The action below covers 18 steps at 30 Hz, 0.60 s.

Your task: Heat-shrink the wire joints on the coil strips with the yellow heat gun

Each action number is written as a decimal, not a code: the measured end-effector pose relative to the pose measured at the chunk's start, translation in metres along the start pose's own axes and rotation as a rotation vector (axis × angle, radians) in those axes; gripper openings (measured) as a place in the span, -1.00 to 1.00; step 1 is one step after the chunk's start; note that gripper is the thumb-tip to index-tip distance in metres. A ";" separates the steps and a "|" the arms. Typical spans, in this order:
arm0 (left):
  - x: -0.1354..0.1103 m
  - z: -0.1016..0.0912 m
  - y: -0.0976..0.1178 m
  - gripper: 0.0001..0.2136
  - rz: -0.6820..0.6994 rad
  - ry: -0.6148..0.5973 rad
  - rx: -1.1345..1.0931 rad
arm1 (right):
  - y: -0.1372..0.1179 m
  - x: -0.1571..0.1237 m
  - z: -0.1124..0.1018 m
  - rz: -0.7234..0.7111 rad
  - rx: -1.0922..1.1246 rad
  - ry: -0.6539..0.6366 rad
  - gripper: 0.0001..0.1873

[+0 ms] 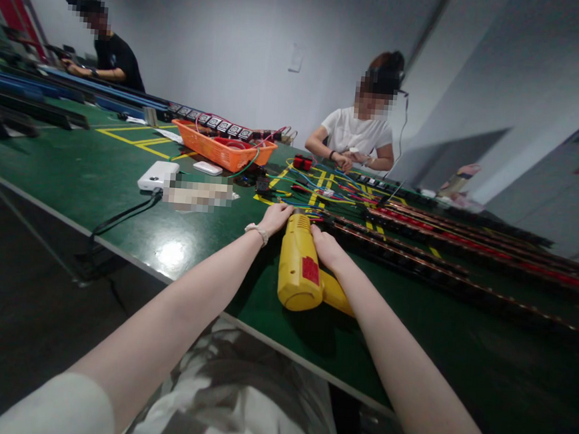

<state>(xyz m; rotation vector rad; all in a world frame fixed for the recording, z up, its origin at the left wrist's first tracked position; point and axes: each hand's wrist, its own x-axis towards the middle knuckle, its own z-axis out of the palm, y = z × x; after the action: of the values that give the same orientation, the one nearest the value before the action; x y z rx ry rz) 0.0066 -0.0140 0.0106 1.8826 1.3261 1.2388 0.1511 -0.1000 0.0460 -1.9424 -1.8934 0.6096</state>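
Observation:
A yellow heat gun lies on the green table in front of me, its nozzle facing away and its handle out to the right. My left hand, with a band at the wrist, is closed in a pinch beside the nozzle. On the gun's other side, my right hand has its fingers curled in by the nozzle, partly hidden behind the gun's body. What either hand holds is too small to make out. Thin coloured wires lie just past the nozzle, close to both hands.
An orange basket holds parts and wires. A white box with a black cable stands at left, near a small white case. Long dark strips run along the right. Two co-workers sit across the table; one wears a white shirt.

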 end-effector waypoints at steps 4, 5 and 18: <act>-0.002 0.000 0.002 -0.67 -0.010 0.006 0.005 | 0.003 -0.001 -0.001 -0.032 0.026 -0.016 -0.31; -0.002 0.000 0.002 -0.68 -0.012 0.008 0.001 | 0.003 -0.002 -0.001 -0.035 0.032 -0.017 -0.31; -0.006 0.002 0.001 -0.68 -0.051 -0.008 -0.102 | 0.031 -0.004 -0.017 0.045 0.086 0.051 -0.36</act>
<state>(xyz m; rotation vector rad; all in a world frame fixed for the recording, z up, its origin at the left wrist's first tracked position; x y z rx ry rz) 0.0082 -0.0201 0.0085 1.7707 1.2744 1.2481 0.1859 -0.1049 0.0437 -1.9324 -1.7675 0.6375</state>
